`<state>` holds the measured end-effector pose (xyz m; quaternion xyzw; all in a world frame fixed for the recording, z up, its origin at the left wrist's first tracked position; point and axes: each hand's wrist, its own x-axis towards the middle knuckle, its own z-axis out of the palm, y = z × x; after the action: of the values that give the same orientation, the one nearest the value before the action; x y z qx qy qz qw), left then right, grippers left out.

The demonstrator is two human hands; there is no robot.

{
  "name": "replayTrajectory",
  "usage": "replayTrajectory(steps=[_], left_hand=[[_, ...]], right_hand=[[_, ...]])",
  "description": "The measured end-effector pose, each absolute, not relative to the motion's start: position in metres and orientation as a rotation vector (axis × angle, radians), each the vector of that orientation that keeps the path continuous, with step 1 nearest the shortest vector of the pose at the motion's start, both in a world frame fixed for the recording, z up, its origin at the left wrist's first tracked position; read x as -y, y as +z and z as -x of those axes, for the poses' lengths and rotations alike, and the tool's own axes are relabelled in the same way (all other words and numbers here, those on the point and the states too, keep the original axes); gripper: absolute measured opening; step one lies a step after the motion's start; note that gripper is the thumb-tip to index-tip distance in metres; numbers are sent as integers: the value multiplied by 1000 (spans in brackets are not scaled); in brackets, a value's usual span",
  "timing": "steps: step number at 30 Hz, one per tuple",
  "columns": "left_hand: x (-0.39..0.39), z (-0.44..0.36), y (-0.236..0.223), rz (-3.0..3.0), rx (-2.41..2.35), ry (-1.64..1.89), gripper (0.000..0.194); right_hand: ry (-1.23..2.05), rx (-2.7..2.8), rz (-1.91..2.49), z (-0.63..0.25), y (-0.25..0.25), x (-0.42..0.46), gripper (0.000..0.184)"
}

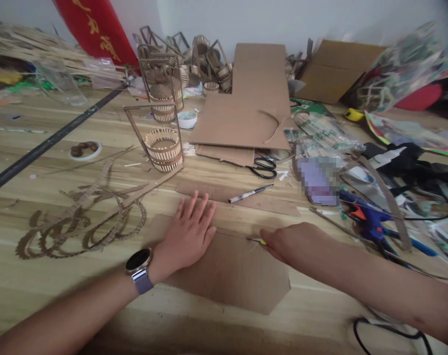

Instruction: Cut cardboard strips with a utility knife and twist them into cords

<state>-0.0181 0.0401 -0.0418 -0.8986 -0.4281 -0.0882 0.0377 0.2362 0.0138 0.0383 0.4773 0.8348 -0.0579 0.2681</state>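
Note:
A piece of cardboard (239,276) lies flat on the wooden table in front of me. My left hand (191,228) presses on its left part, palm down with the fingers spread. Wrapped in my right hand (286,241) is a small yellow utility knife (262,241); its thin blade touches or nearly touches the cardboard near the far edge, and most of the handle is hidden in the fist. Just beyond both hands lies a narrow cardboard strip (276,204), with a pen (250,194) resting on it.
Curled cardboard strips (94,227) lie at the left, behind them a small handled basket (163,149). Scissors (263,169) sit beside larger cardboard (242,116). At the right are a blurred-out phone (319,181) and a blue glue gun (370,217). A black bar (57,138) crosses the far left.

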Motion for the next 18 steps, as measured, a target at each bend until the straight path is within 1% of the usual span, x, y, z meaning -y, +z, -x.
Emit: replayTrajectory(steps=[4,10,14,16,18], left_hand=[[-40,18,-42,2759,1312,-276,54],[-41,18,-42,2748,1300,-266,54],[-40,20,-44,2748,1295,-272,54],[-40,20,-46,2756,1294,-276,55],[-42,20,-49,2764,1298,-285,55]], right_hand=[[-135,-2324,-1314,-264,28,-4,17],[-32,-2343,-1299,-290,21,7,12],[79,-2297,-1352,-303,19,17,17],[61,-2291,-1371,-312,17,23,21],[25,-2327,-1463,-326,15,27,20]])
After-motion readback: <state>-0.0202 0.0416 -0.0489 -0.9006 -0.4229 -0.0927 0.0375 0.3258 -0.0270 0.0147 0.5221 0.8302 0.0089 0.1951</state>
